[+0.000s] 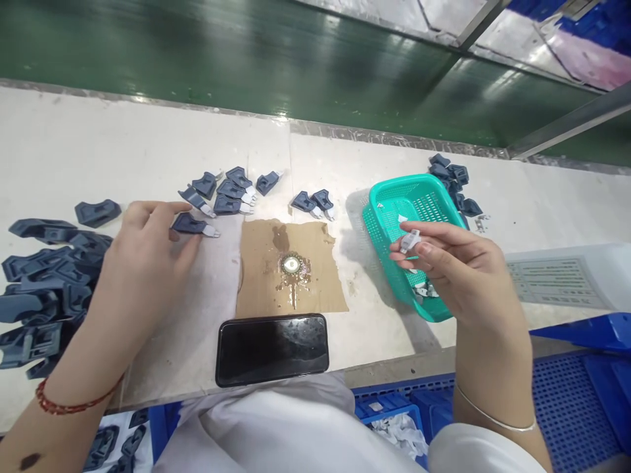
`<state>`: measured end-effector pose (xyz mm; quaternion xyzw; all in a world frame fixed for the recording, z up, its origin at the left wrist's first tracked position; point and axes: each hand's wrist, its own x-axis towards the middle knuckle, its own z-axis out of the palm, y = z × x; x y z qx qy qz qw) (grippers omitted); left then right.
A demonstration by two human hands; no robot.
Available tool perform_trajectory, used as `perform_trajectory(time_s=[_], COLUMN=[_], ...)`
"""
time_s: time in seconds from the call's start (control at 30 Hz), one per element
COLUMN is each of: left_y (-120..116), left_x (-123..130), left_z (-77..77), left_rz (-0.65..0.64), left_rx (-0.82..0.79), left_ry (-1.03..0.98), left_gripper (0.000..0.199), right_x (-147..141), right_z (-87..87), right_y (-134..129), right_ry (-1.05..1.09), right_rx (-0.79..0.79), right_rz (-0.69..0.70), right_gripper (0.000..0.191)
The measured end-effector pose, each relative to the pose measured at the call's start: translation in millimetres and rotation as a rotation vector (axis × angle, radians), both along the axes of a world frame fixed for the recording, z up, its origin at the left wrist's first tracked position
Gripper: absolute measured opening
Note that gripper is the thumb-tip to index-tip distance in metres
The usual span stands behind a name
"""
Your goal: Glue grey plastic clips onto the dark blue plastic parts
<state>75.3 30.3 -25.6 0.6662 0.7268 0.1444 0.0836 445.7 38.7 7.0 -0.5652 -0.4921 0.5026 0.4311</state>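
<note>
My left hand (148, 253) reaches over the left of the worktable, thumb and forefinger apart around a dark blue plastic part (188, 224) with a pale clip at its end. This part seems to lie on the table; whether the fingertips touch it is hard to tell. Just beyond, several similar parts (231, 190) with pale clips lie grouped. In my right hand (458, 263), a small whitish translucent plastic clip (410, 241) is pinched between thumb and fingers. The hand hovers over a green perforated basket (382, 259) containing more small pale pieces.
Dark blue parts without visible clips (54, 282) are heaped at left. Brown cardboard (256, 289) bearing a round metallic emblem (292, 263) lies centrally, with a black phone (273, 350) nearer me. More dark parts (451, 179) sit behind the basket. Blue crates (566, 394) stand below the table edge.
</note>
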Motion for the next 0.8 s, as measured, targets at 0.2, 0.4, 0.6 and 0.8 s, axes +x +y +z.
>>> perform_trajectory(time_s=[0.2,0.4,0.6,0.8], left_y=[-17.5,-34.4,-23.9,8.0], left_x=[-29.0,-69.9,-72.9,-61.0], left_z=[9.0,12.3,10.6,25.0], left_rz=[-0.09,0.032,0.131,0.157], left_rx=[0.175,0.098,0.056,-0.096], left_ry=[0.101,0.143,0.123,0.266], left_gripper=[0.044,0.058,0.062,0.06], right_x=[-49.5,-96.6,-107.2,-93.3], right_z=[2.2,-6.4,-26.1,-37.5], right_y=[-1.2,-2.9,4.3,10.2], right_ry=[0.203,0.108,-0.064,-0.143], right_rx=[-0.038,-0.058,0.095,0.116], right_rz=[0.186,0.326,0.354,0.308], right_gripper=[0.018,0.011,0.007,0.012])
